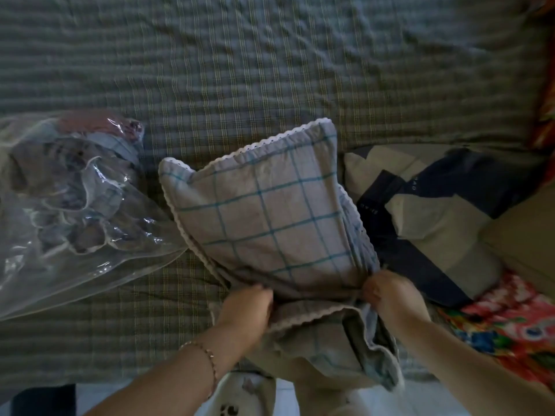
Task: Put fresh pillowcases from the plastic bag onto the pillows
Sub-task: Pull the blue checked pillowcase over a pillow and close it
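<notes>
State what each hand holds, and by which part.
Both the left hand and right hand grip the checked pillowcase at its bunched open end.

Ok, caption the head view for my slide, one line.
The left hand and right hand pinch the open end of the checked pillowcase on the plaid bed, plastic bag alongside.

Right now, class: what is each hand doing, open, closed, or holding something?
Left hand: closed, holding the checked pillowcase near its open end.
Right hand: closed, holding the same pillowcase on the other side.
</notes>
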The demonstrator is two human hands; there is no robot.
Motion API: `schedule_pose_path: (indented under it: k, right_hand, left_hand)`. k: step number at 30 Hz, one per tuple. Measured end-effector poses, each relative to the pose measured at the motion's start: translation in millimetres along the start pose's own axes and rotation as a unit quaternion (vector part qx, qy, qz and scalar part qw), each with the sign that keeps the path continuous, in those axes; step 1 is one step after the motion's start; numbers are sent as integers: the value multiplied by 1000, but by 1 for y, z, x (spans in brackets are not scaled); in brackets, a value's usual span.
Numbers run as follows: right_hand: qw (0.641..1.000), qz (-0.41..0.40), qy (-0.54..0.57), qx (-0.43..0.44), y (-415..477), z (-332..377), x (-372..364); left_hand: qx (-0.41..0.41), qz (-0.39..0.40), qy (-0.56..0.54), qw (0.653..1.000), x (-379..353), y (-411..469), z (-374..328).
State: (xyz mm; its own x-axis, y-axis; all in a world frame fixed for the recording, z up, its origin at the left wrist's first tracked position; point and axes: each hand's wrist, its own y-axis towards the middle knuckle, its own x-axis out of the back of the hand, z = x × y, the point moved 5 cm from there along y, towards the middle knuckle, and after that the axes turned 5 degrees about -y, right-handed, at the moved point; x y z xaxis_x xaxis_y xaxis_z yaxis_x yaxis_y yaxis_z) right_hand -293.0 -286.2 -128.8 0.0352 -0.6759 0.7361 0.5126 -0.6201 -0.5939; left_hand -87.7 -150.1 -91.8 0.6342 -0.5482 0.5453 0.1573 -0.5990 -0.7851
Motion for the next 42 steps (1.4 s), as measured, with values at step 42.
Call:
schedule_pose_path:
  k: [42]
  right_hand:
    - [975, -92, 73, 191, -18, 152, 59]
  left_hand:
    - [63, -245, -230, 940, 96, 47, 11]
